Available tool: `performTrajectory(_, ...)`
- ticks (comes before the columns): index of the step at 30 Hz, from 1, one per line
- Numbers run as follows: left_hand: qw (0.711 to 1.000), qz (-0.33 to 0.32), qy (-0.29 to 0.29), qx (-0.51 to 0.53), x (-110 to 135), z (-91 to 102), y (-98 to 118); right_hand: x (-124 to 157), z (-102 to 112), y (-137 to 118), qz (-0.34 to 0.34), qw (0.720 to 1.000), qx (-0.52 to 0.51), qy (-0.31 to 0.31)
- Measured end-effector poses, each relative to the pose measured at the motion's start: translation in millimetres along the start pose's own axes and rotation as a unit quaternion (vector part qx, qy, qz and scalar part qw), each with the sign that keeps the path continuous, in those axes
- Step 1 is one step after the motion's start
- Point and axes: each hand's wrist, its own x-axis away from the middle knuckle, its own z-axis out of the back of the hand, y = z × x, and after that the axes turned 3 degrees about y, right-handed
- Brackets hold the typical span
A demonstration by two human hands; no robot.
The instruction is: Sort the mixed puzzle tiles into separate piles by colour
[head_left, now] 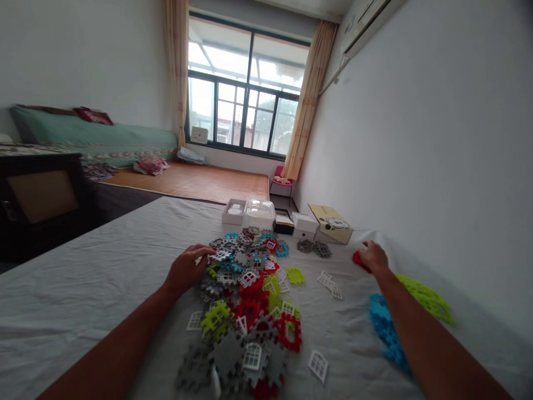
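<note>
A heap of interlocking plastic tiles [245, 300], red, grey, white, blue and lime, lies on a grey sheet [83, 289] in front of me. My left hand [187, 266] rests on the heap's left edge, fingers curled over a white and grey tile. My right hand [373, 256] reaches far right and closes on a red tile [358, 259]. Under my right forearm lies a blue joined panel [385, 330], with a lime joined panel [425, 297] beside it.
Small white boxes [305, 225], a clear plastic tub [259, 214] and a cardboard box [332, 223] line the sheet's far edge. Two grey tiles [315, 248] sit near them. The wall runs close on the right. A bed and a window stand beyond.
</note>
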Motion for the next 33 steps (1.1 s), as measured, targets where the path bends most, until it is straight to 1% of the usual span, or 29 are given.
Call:
performTrajectory(2, 1.000, 0.004, -0.003, -0.001, 0, 0.4, 1, -1, -16, -22, 0.025, 0.998, -0.025, -0.052)
performTrajectory(4, 1.000, 0.004, -0.005, 0.000, 1, 0.8, 2, 6, -35, -53, 0.070, 0.988, -0.070, -0.115)
performTrajectory(7, 1.000, 0.007, -0.008, 0.002, 3, 2.1, 4, 35, -59, -99, 0.166, 0.950, -0.161, -0.208)
performTrajectory(9, 1.000, 0.012, -0.007, 0.004, 3, 3.4, 5, 55, -67, -117, 0.213, 0.924, -0.186, -0.257)
performTrajectory(11, 1.000, 0.013, -0.003, 0.007, 4, 4.4, 5, 69, -69, -119, 0.245, 0.908, -0.170, -0.293)
performTrajectory(14, 1.000, 0.011, -0.004, 0.009, 3, 4.1, 3, 75, -65, -103, 0.275, 0.890, -0.152, -0.330)
performTrajectory(16, 1.000, 0.011, -0.014, 0.009, 2, 2.4, 1, 73, -62, -92, 0.268, 0.884, -0.166, -0.345)
performTrajectory(18, 1.000, 0.007, -0.026, 0.011, 1, 0.2, 0, 70, -60, -85, 0.258, 0.881, -0.176, -0.356)
performTrajectory(21, 0.999, -0.001, -0.036, 0.013, 0, -2.1, -1, 69, -61, -86, 0.260, 0.889, -0.155, -0.344)
performTrajectory(25, 0.999, -0.004, -0.040, 0.005, 0, -0.3, 0, 72, -66, -97, 0.244, 0.928, -0.129, -0.252)
performTrajectory(28, 0.999, -0.004, -0.040, 0.002, 0, 2.3, -3, 77, -64, -112, 0.239, 0.943, -0.131, -0.194)
performTrajectory(31, 0.999, -0.005, -0.042, 0.001, -1, 2.6, -9, 78, -45, -120, 0.246, 0.949, -0.140, -0.140)
performTrajectory(33, 0.999, -0.002, -0.037, -0.001, -1, 1.4, -13, 74, -22, -109, 0.219, 0.959, -0.134, -0.122)
